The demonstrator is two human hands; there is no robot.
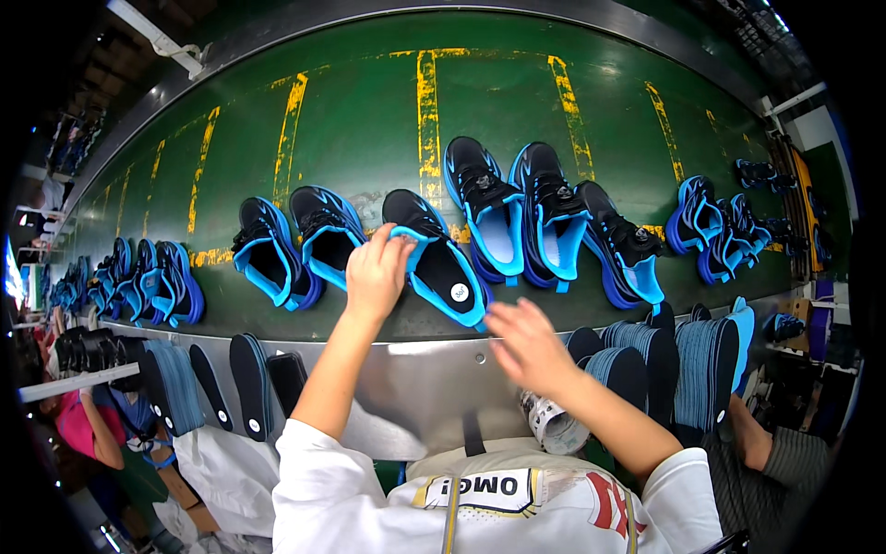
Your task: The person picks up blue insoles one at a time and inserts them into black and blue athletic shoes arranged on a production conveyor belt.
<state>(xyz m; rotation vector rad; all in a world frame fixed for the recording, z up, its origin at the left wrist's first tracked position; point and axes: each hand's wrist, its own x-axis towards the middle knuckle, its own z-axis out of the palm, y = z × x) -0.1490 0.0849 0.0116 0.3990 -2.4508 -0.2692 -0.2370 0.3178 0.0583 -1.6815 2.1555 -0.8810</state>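
Note:
A black sneaker with a bright blue lining [426, 217] rests on the green belt in front of me, heel toward me. Inside it lies a black insole [441, 270] with a round white sticker at the heel. My left hand [377, 272] pinches the left side of the shoe's collar. At the heel, my right hand [533, 346] has its fingers stretched out and apart, close to the heel tab; whether they touch is unclear. Two matching sneakers [323, 235] stand to the left. Three more [552, 222], with pale interiors, are close on the right.
The green belt [360, 120] carries yellow markings and further sneakers at both ends. Along the metal ledge [415, 383] are insole stacks [706, 374] on the right, more insoles [249, 388] and a black phone-like slab [287, 379] on the left. A printed cylinder [558, 429] sits beneath my right forearm.

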